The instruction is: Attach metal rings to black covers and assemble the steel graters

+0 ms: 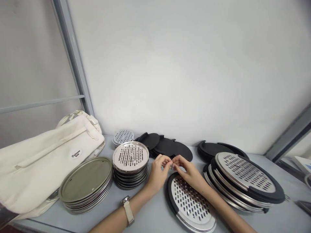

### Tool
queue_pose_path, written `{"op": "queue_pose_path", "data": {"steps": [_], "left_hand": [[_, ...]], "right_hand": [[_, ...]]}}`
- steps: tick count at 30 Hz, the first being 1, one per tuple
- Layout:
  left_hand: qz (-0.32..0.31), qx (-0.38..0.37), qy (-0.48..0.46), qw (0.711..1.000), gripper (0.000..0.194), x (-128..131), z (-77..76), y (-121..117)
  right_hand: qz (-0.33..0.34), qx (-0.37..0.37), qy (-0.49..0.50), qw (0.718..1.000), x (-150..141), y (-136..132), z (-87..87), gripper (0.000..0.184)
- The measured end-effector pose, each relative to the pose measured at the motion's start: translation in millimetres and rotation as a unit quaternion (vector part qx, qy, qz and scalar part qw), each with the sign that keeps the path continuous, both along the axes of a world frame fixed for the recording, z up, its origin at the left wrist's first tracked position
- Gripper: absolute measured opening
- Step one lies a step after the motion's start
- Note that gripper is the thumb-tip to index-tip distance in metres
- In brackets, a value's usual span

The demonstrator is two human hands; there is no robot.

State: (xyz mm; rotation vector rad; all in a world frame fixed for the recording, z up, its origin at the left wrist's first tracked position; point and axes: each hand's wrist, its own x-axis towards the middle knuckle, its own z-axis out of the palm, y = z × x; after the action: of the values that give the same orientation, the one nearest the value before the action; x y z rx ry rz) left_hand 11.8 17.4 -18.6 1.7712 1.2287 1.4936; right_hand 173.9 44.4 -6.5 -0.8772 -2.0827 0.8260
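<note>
My left hand (158,172) and my right hand (188,170) meet fingertip to fingertip, both closed in a pinch. Between them is a small shiny metal piece (173,166), too small to name. Under my right hand and forearm lies a round metal grater plate (191,202) with rows of slots, its left edge fitted in a black rim (170,197). Left of my left hand stands a stack of round pieces topped by a slotted silver grater disc (131,157). Black round holders (167,146) lie just behind my fingers.
At right, a tall stack of slotted plates with black rims (245,171) stands before another black holder (211,149). Olive-green round trays (86,179) are stacked at left beside a cream cloth bag (55,152). Small grey perforated discs (123,136) sit near the wall (170,71).
</note>
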Motion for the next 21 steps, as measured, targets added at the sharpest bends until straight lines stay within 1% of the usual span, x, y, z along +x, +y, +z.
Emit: {"op": "queue_pose_path", "data": {"steps": [5,10,17,19,21], "left_hand": [[-0.002,0.006,0.006,1.000,0.013,-0.9,0.8,-0.5],[-0.008,0.022,0.016,1.000,0.013,-0.3,5.3,-3.1],[-0.060,0.050,0.063,0.995,0.015,0.2,4.9,-6.4],[-0.057,0.045,0.060,0.996,0.014,0.4,4.8,-6.3],[-0.038,0.034,0.051,0.997,0.013,0.5,4.8,-5.5]], "right_hand": [[-0.021,0.016,-0.010,1.000,1.0,-1.6,2.8,0.016],[-0.024,-0.001,-0.003,1.000,1.5,-1.7,1.7,0.015],[-0.038,-0.027,0.011,0.999,2.1,4.1,-3.5,0.016],[-0.039,-0.029,0.013,0.999,2.4,5.0,-4.9,0.015],[-0.034,-0.031,0.019,0.999,2.7,5.3,-6.4,0.013]]}}
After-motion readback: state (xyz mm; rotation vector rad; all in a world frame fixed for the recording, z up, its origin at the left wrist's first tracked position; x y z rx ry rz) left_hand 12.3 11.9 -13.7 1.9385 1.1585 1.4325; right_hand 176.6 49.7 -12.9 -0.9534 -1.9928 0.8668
